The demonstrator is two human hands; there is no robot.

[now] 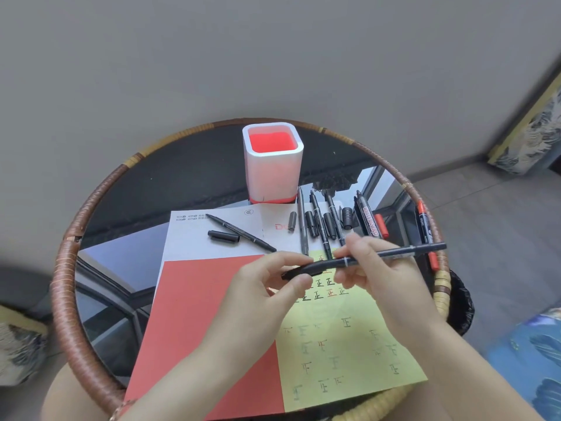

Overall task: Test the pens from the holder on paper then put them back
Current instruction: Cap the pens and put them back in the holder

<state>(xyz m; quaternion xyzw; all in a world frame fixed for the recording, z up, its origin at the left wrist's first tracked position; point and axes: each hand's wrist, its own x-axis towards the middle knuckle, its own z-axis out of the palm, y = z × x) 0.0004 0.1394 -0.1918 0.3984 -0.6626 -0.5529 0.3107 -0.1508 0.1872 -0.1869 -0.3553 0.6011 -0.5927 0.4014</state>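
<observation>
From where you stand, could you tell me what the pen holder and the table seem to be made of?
Pen holder: probably matte white plastic, with smooth rounded corners and a red interior. Table: a glossy dark top, likely glass, mirroring window frames; its rim looks like wrapped brown rattan.

Plain grey wall (pixel 212 56), grey floor (pixel 485 214), round rattan-rimmed glass table (pixel 91 214)

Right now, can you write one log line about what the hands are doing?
left hand: grips cap end | right hand: holds black pen | pen holder: empty | other pens: on table | yellow paper: marked
</observation>
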